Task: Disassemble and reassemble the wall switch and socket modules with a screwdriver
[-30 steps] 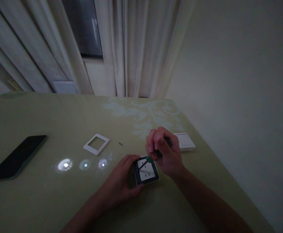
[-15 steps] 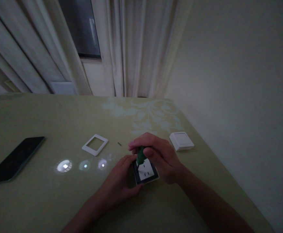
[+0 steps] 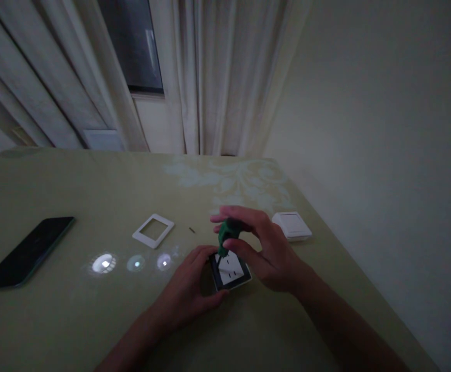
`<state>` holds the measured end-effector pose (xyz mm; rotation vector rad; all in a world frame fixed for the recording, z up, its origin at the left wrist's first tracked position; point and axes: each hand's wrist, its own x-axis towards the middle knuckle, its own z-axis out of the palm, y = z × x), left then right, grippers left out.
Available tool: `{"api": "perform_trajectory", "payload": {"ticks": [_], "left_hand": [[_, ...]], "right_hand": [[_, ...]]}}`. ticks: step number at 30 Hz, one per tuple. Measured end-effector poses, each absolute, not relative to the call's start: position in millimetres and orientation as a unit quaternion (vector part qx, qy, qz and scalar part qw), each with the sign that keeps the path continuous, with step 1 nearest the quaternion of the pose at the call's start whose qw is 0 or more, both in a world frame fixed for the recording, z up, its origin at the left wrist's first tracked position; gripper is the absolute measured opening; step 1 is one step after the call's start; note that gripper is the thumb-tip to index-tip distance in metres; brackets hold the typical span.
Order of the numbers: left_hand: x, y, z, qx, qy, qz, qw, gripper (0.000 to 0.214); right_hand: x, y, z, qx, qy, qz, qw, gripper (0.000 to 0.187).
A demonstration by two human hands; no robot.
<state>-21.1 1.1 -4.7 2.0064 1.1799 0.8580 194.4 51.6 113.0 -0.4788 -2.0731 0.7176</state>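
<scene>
A square wall socket (image 3: 231, 273) with a white face and dark rim lies on the green table (image 3: 93, 320). My left hand (image 3: 188, 287) grips its left edge with curled fingers. My right hand (image 3: 262, 248) holds a green-handled screwdriver (image 3: 226, 236) upright in thumb and fingertips, its tip down at the socket's upper left corner.
A white socket frame (image 3: 153, 230) lies to the left, with a small dark screw (image 3: 191, 230) beside it. A white switch (image 3: 292, 226) sits at the right near the table edge and wall. A black phone (image 3: 26, 251) lies far left. Curtains hang behind.
My right hand has turned the screwdriver from lying slanted across the socket to standing upright on it, fingers shifting on the handle. My left hand and the socket stay put.
</scene>
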Motion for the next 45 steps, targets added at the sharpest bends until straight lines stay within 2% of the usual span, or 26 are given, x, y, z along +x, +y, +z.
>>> {"api": "perform_trajectory", "payload": {"ticks": [3, 7, 11, 15, 17, 19, 23, 28, 31, 35, 38, 40, 42, 45], "left_hand": [[-21, 1, -7, 0.768, 0.442, 0.340, 0.313, 0.060], [-20, 1, -7, 0.767, 0.445, 0.346, 0.307, 0.057], [-20, 1, -5, 0.767, 0.447, 0.342, 0.306, 0.054], [-20, 2, -7, 0.767, 0.440, 0.348, 0.310, 0.062], [-20, 3, -9, 0.769, 0.440, 0.346, 0.310, 0.066], [-20, 3, -11, 0.771, 0.437, 0.345, 0.309, 0.061], [-21, 4, -9, 0.773, 0.436, 0.339, 0.313, 0.063], [-20, 4, -4, 0.771, 0.438, 0.331, 0.323, 0.061], [-21, 3, -4, 0.770, 0.445, 0.330, 0.316, 0.063], [-23, 4, -4, 0.777, 0.434, 0.334, 0.312, 0.064], [-24, 5, -3, 0.782, 0.423, 0.328, 0.319, 0.065], [-24, 6, -3, 0.780, 0.425, 0.332, 0.318, 0.065], [-24, 6, -4, 0.780, 0.423, 0.334, 0.317, 0.062], [-24, 6, -6, 0.783, 0.422, 0.334, 0.312, 0.065]], "right_hand": [[188, 52, 107, -0.177, -0.839, 0.218, 0.466, 0.055], [185, 49, 110, -0.159, -0.856, 0.259, 0.419, 0.053], [186, 47, 109, -0.193, -0.833, 0.191, 0.482, 0.051], [188, 47, 110, -0.191, -0.855, 0.200, 0.439, 0.048], [189, 48, 110, -0.192, -0.848, 0.183, 0.459, 0.044], [191, 49, 111, -0.204, -0.837, 0.143, 0.487, 0.042], [195, 50, 114, -0.194, -0.862, 0.175, 0.435, 0.045], [197, 49, 117, -0.212, -0.859, 0.105, 0.455, 0.045], [196, 46, 120, -0.193, -0.889, 0.139, 0.391, 0.047], [194, 43, 121, -0.213, -0.877, 0.088, 0.420, 0.041], [193, 42, 121, -0.202, -0.892, 0.136, 0.381, 0.046], [191, 42, 120, -0.200, -0.882, 0.152, 0.400, 0.045], [191, 44, 118, -0.213, -0.865, 0.115, 0.440, 0.044], [191, 46, 115, -0.203, -0.875, 0.145, 0.415, 0.048]]}}
